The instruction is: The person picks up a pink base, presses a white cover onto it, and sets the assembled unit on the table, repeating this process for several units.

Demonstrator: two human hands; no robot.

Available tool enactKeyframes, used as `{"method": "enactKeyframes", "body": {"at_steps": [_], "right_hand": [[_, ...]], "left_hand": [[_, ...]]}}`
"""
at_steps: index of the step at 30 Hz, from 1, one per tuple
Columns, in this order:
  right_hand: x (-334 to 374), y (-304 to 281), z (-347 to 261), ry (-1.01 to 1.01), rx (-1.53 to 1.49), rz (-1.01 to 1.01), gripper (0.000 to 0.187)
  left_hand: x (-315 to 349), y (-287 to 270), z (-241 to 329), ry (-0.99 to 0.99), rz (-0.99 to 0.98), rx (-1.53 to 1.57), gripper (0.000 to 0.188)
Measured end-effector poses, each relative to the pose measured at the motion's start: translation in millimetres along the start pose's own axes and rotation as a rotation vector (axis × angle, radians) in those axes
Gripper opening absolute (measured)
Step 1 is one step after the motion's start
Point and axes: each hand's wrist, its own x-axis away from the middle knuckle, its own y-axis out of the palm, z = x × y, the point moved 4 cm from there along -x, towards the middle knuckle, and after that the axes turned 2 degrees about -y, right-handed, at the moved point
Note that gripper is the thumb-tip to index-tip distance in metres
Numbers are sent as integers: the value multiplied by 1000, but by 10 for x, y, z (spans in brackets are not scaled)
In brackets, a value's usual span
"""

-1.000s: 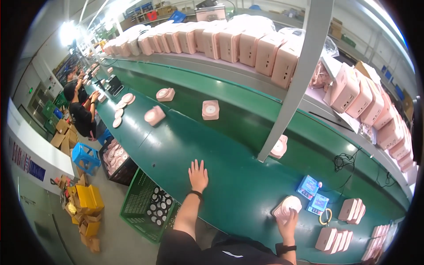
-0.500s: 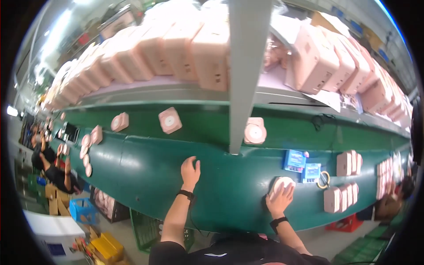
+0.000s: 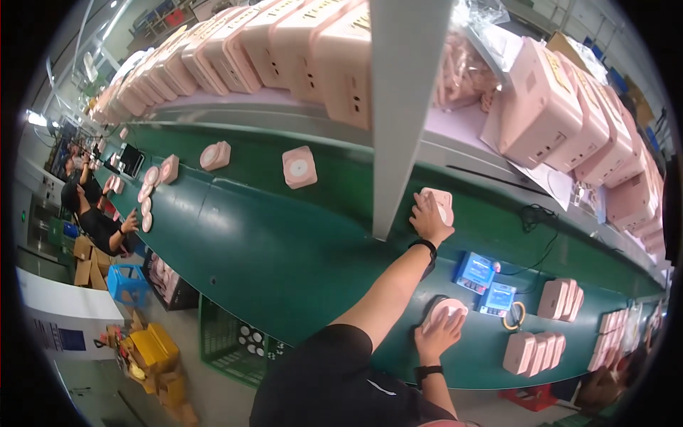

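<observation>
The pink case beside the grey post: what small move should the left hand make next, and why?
Probably draw the pink case gently nearer: the left hand lies on it at full stretch, while the right hand rests on another case closer in.

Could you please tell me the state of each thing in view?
Far pink unit: disc up, partly covered by the left hand, grip unclear
Near pink unit: disc up, partly covered by the right hand, grip unclear
Blue boxes: lying side by side
Yellow ring: lying beside them
Shelf cases: standing in rows
Green crate: open, holding round parts
Black cable: tangled
Blue stool: upright
</observation>
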Motion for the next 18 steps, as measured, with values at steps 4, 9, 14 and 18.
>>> {"method": "enactKeyframes", "body": {"at_steps": [4, 9, 14, 18], "right_hand": [[123, -100, 188, -17, 26, -79, 79], [267, -204, 729, -112, -66, -68, 81], [411, -256, 1211, -22, -104, -62, 84], [370, -257, 1426, -50, -136, -35, 87]], "left_hand": [[91, 86, -109, -50, -164, 208, 101], [743, -294, -405, 437, -152, 275, 92], [1951, -753, -864, 834, -475, 66, 90], [2421, -691, -1076, 1031, -589, -176, 87]]}}
